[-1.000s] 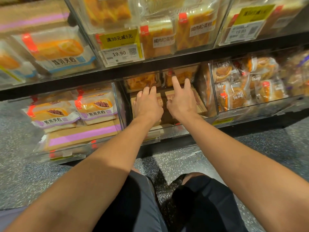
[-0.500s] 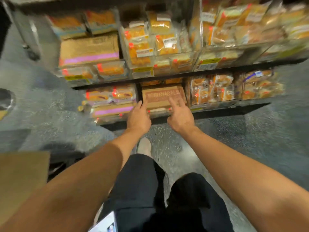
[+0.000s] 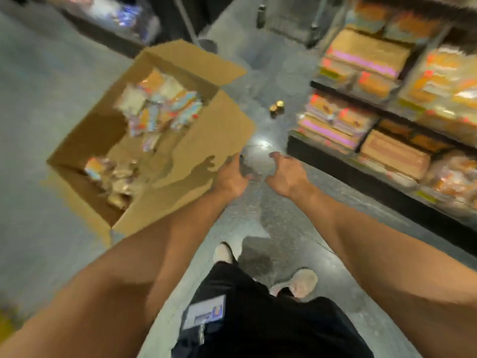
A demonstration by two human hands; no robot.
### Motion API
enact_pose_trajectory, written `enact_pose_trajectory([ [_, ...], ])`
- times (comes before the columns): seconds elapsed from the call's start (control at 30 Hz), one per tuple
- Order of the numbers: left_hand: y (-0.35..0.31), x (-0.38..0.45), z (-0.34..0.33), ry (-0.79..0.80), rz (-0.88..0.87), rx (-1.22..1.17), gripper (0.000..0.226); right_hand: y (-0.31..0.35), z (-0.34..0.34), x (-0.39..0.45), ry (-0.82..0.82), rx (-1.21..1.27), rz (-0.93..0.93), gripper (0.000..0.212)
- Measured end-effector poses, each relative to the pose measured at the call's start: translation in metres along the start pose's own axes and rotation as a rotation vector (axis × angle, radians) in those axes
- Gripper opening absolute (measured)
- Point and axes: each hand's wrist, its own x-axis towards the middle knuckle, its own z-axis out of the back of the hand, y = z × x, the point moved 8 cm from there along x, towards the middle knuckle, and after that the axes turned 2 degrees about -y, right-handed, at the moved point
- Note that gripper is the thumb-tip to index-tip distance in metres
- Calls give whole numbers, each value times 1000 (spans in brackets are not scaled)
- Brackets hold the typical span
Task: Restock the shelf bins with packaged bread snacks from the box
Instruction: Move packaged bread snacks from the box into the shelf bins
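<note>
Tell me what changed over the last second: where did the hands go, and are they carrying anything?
Both hands left the lower shelf bin and swung away from the shelf, toward the open cardboard box on the floor. The left hand is now at the box's near flap; the right hand hangs beside it over the floor. Neither took hold of anything. The packaged bread snacks remain in the box, and both hands are empty as before.
</note>
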Motion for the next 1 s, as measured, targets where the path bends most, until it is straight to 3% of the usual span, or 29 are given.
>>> enact_pose_trajectory([
  [0.27,226,-32,126,-127,235,-99,65,245,-111,16,116,-49,252,56],
  [0.43,328,-23,166,-110,322,-116,62,344,-167,38,127,-124,321,56],
  [0.6,372,7,175,-84,327,-137,64,365,-192,80,128,-226,279,52],
  [0.8,383,70,157,-57,346,-209,54,340,-192,168,98,-271,211,39],
  [1.0,394,154,124,21,415,-236,53,321,-218,269,169,-301,253,42],
])
